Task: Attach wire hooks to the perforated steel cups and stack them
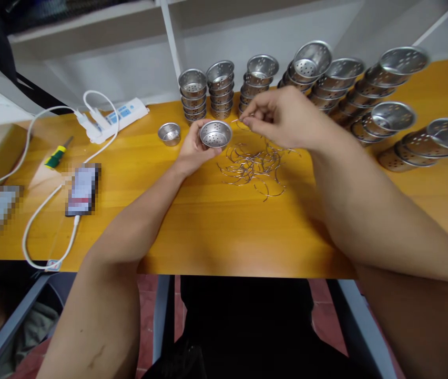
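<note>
My left hand point(195, 149) is closed around a small metal cup with holes in its bottom point(216, 135), tilted so that its inside faces me. To the right of it and slightly higher, my right hand point(273, 117) pinches a thin curved wire point(240, 123) between thumb and fingertips. The wire's tip points toward the cup and is apart from it. Under my right hand lies a loose pile of similar curved wires point(253, 164) on the wooden table point(224, 226). A single metal cup point(169, 135) stands just left of my left hand.
Several stacks of perforated metal cups point(192, 92) line the back and right, some leaning point(425, 145). Leftward are a white power strip point(119, 118), a green and yellow screwdriver point(57, 155) and a phone point(82, 190) on a white cable. A cardboard box point(1, 152) sits far left.
</note>
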Demonstrator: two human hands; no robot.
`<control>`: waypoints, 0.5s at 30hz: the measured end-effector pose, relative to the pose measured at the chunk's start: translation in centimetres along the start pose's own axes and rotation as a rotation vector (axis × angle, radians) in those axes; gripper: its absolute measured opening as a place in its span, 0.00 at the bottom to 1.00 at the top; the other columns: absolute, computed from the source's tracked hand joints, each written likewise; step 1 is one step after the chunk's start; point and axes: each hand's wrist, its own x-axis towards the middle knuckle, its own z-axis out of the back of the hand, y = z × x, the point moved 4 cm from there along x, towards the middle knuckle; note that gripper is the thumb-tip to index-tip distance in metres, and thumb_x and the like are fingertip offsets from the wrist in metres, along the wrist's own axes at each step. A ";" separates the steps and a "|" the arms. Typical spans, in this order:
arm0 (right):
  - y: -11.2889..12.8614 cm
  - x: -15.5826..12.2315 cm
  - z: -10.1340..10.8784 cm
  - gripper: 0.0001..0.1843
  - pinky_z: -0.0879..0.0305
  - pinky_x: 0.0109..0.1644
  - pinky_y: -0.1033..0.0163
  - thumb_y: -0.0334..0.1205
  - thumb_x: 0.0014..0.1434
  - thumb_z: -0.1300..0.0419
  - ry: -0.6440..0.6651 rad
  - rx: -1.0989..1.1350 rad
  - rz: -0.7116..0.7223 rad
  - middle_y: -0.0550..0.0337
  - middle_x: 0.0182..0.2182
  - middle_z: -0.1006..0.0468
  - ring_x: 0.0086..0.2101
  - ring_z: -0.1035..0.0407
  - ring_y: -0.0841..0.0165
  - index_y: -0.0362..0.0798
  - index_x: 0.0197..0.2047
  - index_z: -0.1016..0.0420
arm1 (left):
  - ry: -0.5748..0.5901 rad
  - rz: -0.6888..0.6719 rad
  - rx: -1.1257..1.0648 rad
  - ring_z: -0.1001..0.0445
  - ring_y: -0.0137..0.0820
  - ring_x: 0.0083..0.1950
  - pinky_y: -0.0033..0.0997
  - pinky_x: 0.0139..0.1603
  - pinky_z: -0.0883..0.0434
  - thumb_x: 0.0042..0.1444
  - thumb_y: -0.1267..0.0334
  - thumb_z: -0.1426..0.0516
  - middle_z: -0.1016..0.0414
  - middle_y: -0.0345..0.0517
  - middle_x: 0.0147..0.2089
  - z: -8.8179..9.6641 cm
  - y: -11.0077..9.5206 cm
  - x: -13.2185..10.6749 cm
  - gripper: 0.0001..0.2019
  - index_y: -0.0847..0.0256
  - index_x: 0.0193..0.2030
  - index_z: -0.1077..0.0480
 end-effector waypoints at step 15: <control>-0.6 0.0 -6.1 0.07 0.17 0.54 0.42 0.48 0.82 0.24 -0.171 0.021 -0.051 0.59 0.31 0.25 0.36 0.26 0.54 0.56 0.55 0.10 | 0.106 -0.012 0.044 0.15 0.55 0.82 0.73 0.93 0.24 0.54 0.28 0.12 0.16 0.52 0.74 -2.2 -0.6 0.1 0.56 0.50 0.80 0.24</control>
